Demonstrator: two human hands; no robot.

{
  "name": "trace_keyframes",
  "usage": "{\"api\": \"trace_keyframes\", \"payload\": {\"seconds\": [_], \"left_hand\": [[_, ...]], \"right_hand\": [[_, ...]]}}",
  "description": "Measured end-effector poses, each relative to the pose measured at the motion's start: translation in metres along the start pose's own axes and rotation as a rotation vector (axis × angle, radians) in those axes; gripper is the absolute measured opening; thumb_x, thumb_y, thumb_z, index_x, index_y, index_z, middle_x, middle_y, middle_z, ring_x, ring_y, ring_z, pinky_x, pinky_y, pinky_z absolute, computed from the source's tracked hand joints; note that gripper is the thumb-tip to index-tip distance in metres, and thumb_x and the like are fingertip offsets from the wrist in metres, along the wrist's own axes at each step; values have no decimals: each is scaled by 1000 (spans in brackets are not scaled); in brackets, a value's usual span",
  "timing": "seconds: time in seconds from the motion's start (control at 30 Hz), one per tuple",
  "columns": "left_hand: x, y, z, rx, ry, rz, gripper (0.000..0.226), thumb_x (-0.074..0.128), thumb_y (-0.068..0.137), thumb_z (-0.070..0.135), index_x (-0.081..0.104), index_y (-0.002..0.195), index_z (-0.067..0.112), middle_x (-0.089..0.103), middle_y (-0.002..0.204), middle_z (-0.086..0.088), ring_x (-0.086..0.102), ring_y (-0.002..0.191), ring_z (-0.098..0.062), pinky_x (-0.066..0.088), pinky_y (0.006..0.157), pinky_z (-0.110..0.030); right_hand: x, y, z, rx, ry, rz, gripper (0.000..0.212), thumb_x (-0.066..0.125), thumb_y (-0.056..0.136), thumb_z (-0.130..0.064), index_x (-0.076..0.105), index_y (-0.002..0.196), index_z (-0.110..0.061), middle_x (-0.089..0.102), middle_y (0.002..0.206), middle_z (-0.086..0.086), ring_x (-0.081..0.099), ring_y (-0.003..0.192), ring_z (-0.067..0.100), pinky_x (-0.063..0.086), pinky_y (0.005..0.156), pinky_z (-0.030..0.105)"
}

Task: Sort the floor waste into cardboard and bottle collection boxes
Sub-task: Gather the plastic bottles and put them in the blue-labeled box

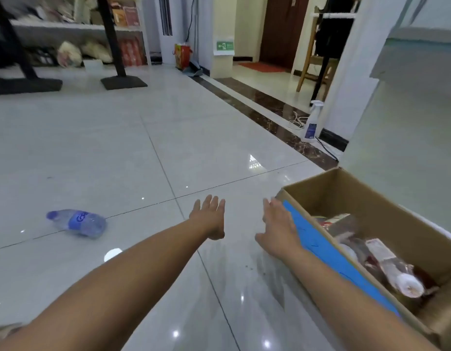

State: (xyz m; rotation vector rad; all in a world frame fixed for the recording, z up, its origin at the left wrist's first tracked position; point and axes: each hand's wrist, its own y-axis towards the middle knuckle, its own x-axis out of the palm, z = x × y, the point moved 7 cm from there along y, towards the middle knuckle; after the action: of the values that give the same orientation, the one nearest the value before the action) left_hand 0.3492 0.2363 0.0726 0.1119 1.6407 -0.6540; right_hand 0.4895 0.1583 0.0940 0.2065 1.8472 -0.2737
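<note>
Both grips spread empty, left hand, right hand; bottle lies well left.

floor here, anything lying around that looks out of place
Yes: a clear plastic bottle with a blue label lies on its side on the tiles, left of both empty hands, well apart from the cardboard box that already holds bottles.
</note>
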Motion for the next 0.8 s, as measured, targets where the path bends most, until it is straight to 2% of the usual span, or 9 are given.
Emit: {"api": "trace_keyframes", "payload": {"seconds": [0.07,0.13,0.27,0.4,0.6,0.8], "left_hand": [[22,-16,-58,-82,-2,-30,87,49,97,31,-15,152,11,-18,160,-8,-18,148,-25,-7,119,-45],[47,-35,-120,-180,-14,-63,86,48,97,28,-15,152,10,-19,160,-9,-19,147,-25,-8,119,-46],[98,-88,-237,-368,-67,-140,86,48,97,26,-16,151,8,-21,159,-11,-18,147,-27,-7,118,-48],[154,-143,-325,-529,-129,-209,86,46,96,26,-16,151,6,-21,159,-10,-20,147,-27,-8,118,-49],[193,-197,-386,-614,-226,-281,88,47,96,29,-18,151,7,-24,158,-9,-22,146,-28,-9,118,-49],[174,-135,-413,-651,-300,-187,89,49,95,27,-18,151,7,-23,159,-9,-22,146,-27,-8,118,-48]], "right_hand": [[42,7,-60,-146,-96,-150,87,51,91,-30,-8,154,-14,-13,161,7,-9,149,23,0,122,38],[78,8,-120,-278,-153,-234,87,50,92,-30,-10,153,-13,-18,160,8,-15,148,23,-5,121,39],[137,0,-221,-455,-213,-370,86,50,91,-28,-7,154,-11,-16,160,9,-14,149,22,-5,122,39],[175,-9,-287,-582,-331,-447,86,50,91,-26,-7,153,-9,-16,160,10,-14,149,24,-4,122,40],[187,5,-362,-654,-430,-515,87,50,92,-25,-8,153,-7,-16,160,11,-13,149,24,-3,122,40],[213,31,-396,-691,-411,-547,89,52,91,-24,-10,152,-6,-17,160,12,-14,149,24,-3,122,40]]}}
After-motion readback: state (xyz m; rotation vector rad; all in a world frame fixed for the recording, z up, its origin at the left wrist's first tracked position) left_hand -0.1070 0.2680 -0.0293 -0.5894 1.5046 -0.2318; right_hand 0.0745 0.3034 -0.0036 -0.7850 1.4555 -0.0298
